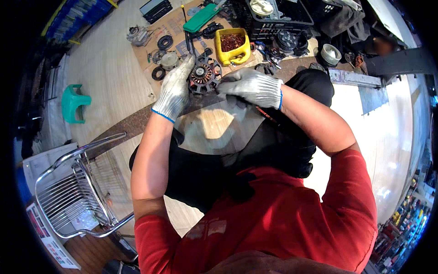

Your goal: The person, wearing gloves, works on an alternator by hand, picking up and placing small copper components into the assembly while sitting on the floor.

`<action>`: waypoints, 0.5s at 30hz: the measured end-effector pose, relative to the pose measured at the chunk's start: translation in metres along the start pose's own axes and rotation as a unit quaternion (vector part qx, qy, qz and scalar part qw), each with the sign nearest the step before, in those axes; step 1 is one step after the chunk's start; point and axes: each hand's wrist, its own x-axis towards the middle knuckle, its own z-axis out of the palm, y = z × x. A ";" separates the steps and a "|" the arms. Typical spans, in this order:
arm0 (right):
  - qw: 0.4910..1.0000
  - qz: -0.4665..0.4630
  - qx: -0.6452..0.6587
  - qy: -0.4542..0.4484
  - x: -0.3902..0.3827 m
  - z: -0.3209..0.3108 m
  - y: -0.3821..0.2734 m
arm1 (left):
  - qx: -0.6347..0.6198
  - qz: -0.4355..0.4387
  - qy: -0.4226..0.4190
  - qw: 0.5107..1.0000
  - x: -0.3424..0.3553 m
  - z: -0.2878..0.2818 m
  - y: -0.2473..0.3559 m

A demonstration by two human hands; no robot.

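My left hand (174, 91), in a white knit glove with a blue cuff, grips the left side of a round motor part (202, 75). This part has copper windings around a central shaft and a dark, spoked metal frame. It is held up just beyond my knees, its shaft facing me. My right hand (252, 86), gloved the same way, has its fingers bent against the part's right edge; some fingertips are hidden. Just beyond it stands a cut-open yellow jug (233, 45) full of copper wire scraps. A pale round housing (169, 60) lies to the left on cardboard.
Black rings (164, 42), a green plastic case (201, 17) and loose tools (269, 57) lie around. A black crate (280, 29) stands at the back. To the left are a green stool (75, 103) and a chrome chair (75, 192). A white fan wheel (330, 54) sits right.
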 end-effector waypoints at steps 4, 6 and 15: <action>0.987 -0.081 -0.129 0.057 -0.006 -0.008 -0.003 | 0.064 0.051 -0.023 0.996 0.001 -0.017 -0.010; 0.956 -0.169 -0.223 0.084 -0.013 -0.004 -0.004 | 0.130 0.112 -0.008 0.985 0.006 -0.023 -0.019; 0.854 -0.151 -0.473 0.157 -0.016 0.047 0.018 | -0.018 0.003 0.062 0.998 0.001 0.002 -0.006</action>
